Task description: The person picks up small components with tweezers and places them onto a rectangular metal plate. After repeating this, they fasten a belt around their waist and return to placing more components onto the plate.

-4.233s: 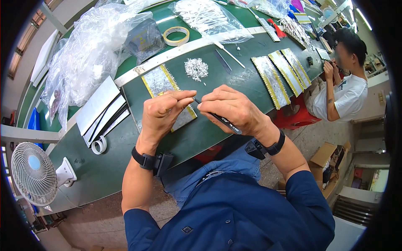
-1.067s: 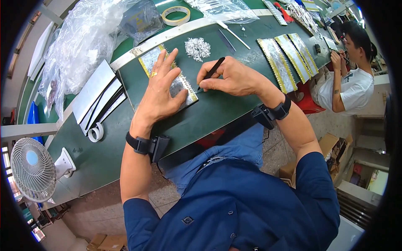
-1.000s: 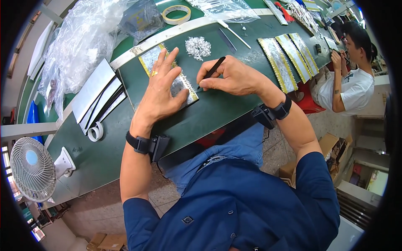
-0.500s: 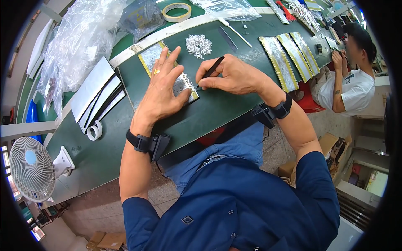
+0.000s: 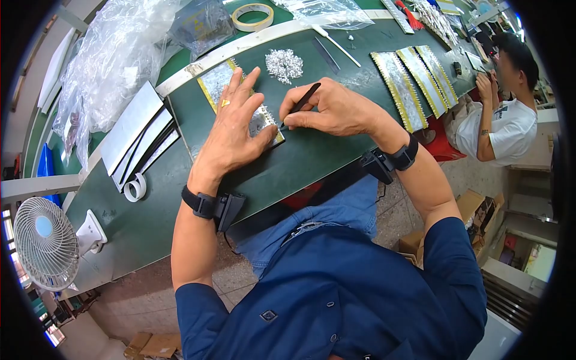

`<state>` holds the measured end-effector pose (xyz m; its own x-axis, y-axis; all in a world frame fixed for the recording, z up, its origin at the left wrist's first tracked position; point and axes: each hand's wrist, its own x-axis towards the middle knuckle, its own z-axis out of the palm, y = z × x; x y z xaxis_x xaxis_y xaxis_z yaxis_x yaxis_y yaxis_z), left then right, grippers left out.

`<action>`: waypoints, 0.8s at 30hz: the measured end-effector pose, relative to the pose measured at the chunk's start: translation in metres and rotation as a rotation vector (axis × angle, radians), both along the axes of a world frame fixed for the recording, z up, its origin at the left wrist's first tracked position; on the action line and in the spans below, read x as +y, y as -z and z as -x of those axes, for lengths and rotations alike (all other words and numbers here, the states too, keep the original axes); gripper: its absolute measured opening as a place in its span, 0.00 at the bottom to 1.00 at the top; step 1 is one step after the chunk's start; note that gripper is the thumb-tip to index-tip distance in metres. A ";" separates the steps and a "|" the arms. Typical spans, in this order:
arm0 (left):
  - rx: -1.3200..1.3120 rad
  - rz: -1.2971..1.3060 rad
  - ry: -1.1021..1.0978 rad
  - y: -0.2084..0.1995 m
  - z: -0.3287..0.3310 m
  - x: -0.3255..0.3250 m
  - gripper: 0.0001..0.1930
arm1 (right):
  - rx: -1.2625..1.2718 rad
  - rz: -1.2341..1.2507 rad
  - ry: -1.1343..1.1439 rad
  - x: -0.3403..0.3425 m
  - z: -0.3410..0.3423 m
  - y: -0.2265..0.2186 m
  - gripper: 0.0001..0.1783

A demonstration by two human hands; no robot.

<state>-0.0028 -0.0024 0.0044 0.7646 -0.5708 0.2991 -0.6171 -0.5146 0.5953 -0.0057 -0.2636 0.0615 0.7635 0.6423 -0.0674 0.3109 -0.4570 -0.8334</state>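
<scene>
A flat panel [image 5: 211, 83] with a silvery middle, yellow borders and small pale teeth along its edge lies on the green table. Across it rests my left hand [image 5: 233, 129], fingers stretched and spread, thumb at the panel's near right end. Much of the panel is hidden under that hand. In a pinch, my right hand [image 5: 333, 108] holds slim black tweezers [image 5: 305, 98], their tip down at the toothed right edge beside my left thumb. Whether the tip grips a small part is too small to tell. Beyond the panel sits a heap of small whitish pieces [image 5: 284, 66].
Several similar yellow-edged panels [image 5: 399, 90] lie to the right. At left are stacked grey sheets [image 5: 135, 132], a white tape roll [image 5: 135, 187] and a fan [image 5: 47, 243]. Plastic bags [image 5: 114, 72] and a yellowish tape roll [image 5: 252, 17] lie at the back. A person [image 5: 504, 108] works at far right.
Both hands stay nearly in place. The tweezers' tip and my left thumb shift very slightly at the panel's edge.
</scene>
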 end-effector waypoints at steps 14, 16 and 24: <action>-0.045 0.047 -0.011 -0.002 0.001 -0.008 0.22 | 0.082 -0.144 0.229 -0.022 0.012 0.007 0.12; -0.065 0.041 -0.012 -0.004 0.003 -0.005 0.23 | 0.100 -0.206 0.436 -0.030 0.021 0.022 0.13; -0.097 0.134 -0.064 -0.008 0.002 -0.005 0.21 | 0.058 -0.346 0.653 -0.031 0.033 0.044 0.13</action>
